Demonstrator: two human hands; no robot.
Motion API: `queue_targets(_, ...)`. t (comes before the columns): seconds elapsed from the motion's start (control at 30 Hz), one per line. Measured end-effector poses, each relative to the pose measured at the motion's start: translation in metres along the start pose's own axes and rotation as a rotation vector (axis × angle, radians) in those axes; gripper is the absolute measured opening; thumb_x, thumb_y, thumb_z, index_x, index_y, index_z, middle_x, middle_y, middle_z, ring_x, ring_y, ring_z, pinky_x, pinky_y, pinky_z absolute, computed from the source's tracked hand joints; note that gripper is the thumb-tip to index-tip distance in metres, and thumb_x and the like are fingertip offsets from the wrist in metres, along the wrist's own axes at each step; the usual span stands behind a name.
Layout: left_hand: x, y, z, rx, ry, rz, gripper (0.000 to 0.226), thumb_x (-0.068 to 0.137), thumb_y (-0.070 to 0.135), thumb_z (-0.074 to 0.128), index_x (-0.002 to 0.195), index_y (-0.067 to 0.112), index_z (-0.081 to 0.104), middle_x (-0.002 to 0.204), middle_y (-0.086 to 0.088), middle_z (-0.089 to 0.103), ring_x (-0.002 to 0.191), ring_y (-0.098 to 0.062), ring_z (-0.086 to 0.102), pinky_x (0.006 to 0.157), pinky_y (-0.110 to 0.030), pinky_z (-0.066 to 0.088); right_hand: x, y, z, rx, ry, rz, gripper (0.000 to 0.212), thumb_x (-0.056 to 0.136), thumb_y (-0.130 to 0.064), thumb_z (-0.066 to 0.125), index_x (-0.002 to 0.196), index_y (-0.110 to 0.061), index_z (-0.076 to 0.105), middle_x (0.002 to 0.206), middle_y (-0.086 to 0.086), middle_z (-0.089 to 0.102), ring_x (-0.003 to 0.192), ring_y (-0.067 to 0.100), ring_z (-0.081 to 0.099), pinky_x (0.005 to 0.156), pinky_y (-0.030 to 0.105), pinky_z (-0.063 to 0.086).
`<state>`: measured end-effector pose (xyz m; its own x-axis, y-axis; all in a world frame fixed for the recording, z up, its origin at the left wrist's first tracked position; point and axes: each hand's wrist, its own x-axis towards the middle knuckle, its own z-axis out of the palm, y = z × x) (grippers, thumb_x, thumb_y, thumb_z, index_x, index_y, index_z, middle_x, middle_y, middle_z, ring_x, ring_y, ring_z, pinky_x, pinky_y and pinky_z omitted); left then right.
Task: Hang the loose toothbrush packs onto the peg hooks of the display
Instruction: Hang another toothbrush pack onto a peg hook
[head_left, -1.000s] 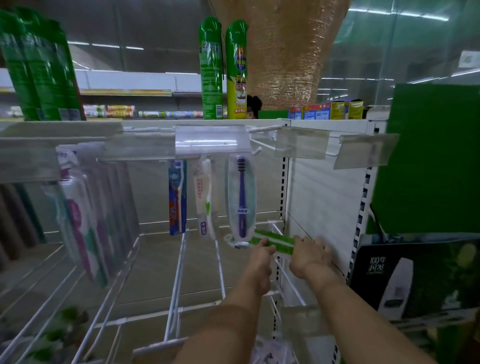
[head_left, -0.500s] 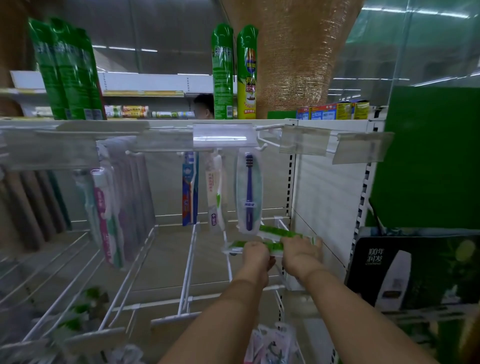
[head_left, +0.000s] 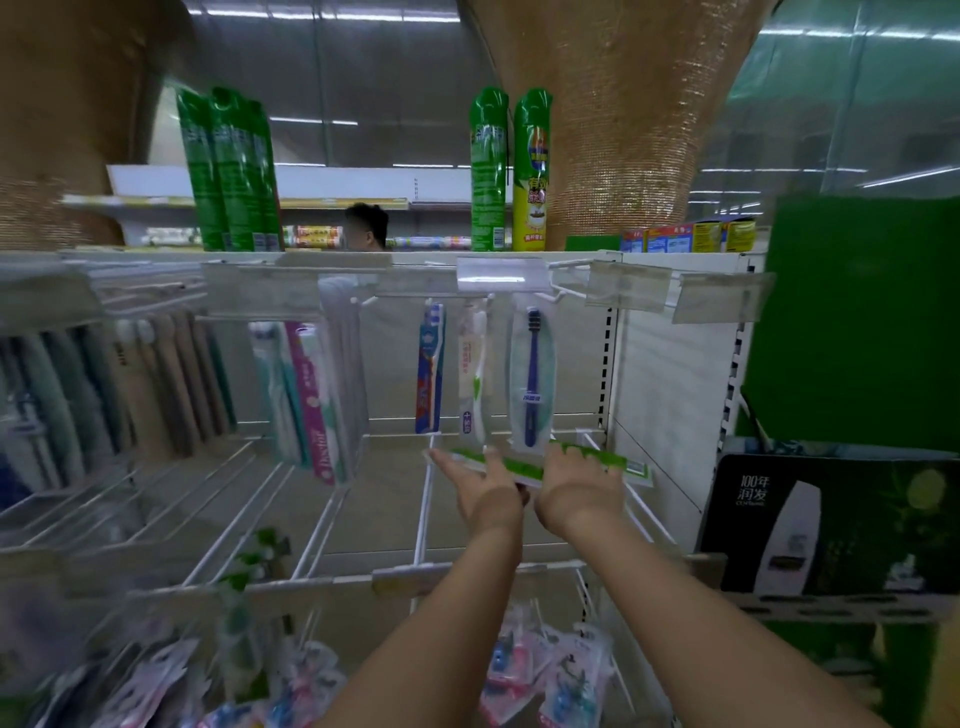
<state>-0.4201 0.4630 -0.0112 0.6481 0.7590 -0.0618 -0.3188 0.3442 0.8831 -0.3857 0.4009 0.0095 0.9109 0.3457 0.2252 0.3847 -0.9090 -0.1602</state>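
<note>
Hands sit side by side and nearly touch: my left hand (head_left: 485, 488) and right hand (head_left: 576, 483) both clamp the green toothbrush packs (head_left: 615, 461). The packs lie flat and crosswise, low in front of the display, just below the blue brush pack (head_left: 531, 374) that hangs from its peg. It looks like two overlapped packs, but I cannot tell for sure. To hang them well I should turn them upright with the hang hole on top; I cannot see that hole from here. The bare peg hook (head_left: 559, 292) just right of the blue pack seems the best target. One hand should steady the lower end while the other guides the hole over the hook tip and slides it far along. Separating the packs beforehand would probably spare a fumble.
</note>
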Motion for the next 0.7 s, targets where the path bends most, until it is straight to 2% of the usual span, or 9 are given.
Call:
queue_targets(0.1,-0.002,0.013,-0.021,0.031,0.033,0.087,0.072,0.098,0.034,0.045,0.146,0.048,-0.007,0.138,-0.017,0.048,0.089,-0.032,0.067,0.082,-0.051,0.056,-0.014,-0.020,-0.004,0.193,-0.039,0.057,0.033,0.089,-0.022,0.052,0.121,-0.021,0.045,0.115,0.005,0.061,0.112,0.026,0.055,0.098,0.038,0.037)
queue_targets(0.17,0.001,0.024,-0.033,0.036,0.101,0.045,0.068,0.097,0.042,0.043,0.148,0.043,-0.002,0.143,-0.017,0.043,0.102,-0.036,0.064,0.089,-0.050,0.053,-0.022,-0.032,-0.004,0.307,-0.048,0.084,0.025,0.089,-0.025,0.052,0.113,-0.021,0.052,0.107,0.006,0.062,0.103,0.028,0.060,0.091,0.037,0.047)
queue_targets(0.23,0.007,0.036,-0.047,0.058,0.099,-0.013,0.062,0.096,0.047,0.041,0.150,0.030,0.013,0.143,-0.015,0.044,0.116,-0.036,0.056,0.099,-0.050,0.046,-0.027,-0.044,-0.005,0.397,-0.089,0.068,0.018,0.090,-0.026,0.051,0.106,-0.020,0.056,0.096,0.005,0.061,0.092,0.025,0.061,0.084,0.038,0.053)
queue_targets(0.27,0.007,0.042,-0.053,0.050,0.067,-0.046,0.056,0.097,0.047,0.040,0.146,0.023,0.026,0.139,-0.014,0.048,0.117,-0.035,0.055,0.101,-0.050,0.045,-0.031,-0.049,-0.006,0.469,-0.140,0.055,0.016,0.091,-0.023,0.051,0.105,-0.018,0.057,0.092,0.004,0.060,0.086,0.022,0.060,0.080,0.037,0.055)
queue_targets(0.33,0.003,0.055,-0.067,0.021,0.006,-0.082,0.042,0.097,0.040,0.043,0.130,0.013,0.045,0.125,-0.015,0.056,0.109,-0.033,0.058,0.096,-0.047,0.049,-0.042,-0.058,-0.011,0.657,-0.310,0.056,0.019,0.090,-0.015,0.053,0.109,-0.012,0.056,0.089,0.005,0.059,0.076,0.016,0.059,0.067,0.028,0.055)
queue_targets(0.43,-0.002,0.069,-0.084,0.076,0.013,-0.076,0.019,0.096,0.027,0.049,0.107,0.012,0.053,0.104,-0.011,0.060,0.092,-0.029,0.058,0.083,-0.043,0.051,-0.065,-0.070,-0.016,0.807,-0.542,0.040,0.030,0.088,-0.009,0.057,0.117,-0.009,0.051,0.098,0.007,0.060,0.080,0.016,0.059,0.057,0.023,0.047)
queue_targets(0.53,-0.011,0.072,-0.096,0.109,-0.008,-0.078,0.008,0.096,0.023,0.052,0.094,0.015,0.053,0.086,-0.005,0.058,0.073,-0.021,0.056,0.070,-0.036,0.049,-0.078,-0.080,-0.010,0.925,-0.506,0.031,0.023,0.089,-0.021,0.060,0.111,-0.016,0.052,0.103,0.006,0.063,0.090,0.020,0.060,0.066,0.027,0.047)
queue_targets(0.63,-0.019,0.071,-0.107,0.104,-0.048,-0.079,0.007,0.094,0.019,0.055,0.089,0.014,0.053,0.085,-0.008,0.061,0.073,-0.022,0.059,0.067,-0.033,0.051,-0.087,-0.090,-0.004,1.115,-0.389,0.071,0.020,0.093,-0.025,0.055,0.111,-0.016,0.053,0.105,0.008,0.066,0.085,0.017,0.062,0.062,0.025,0.047)
queue_targets(0.7,-0.024,0.071,-0.113,0.130,-0.083,-0.107,0.004,0.093,0.014,0.055,0.090,0.014,0.052,0.087,-0.010,0.061,0.075,-0.024,0.060,0.063,-0.034,0.050,-0.093,-0.094,0.001,1.154,-0.291,0.060,0.011,0.096,-0.024,0.050,0.106,-0.019,0.053,0.101,0.007,0.065,0.082,0.015,0.062,0.062,0.024,0.049)
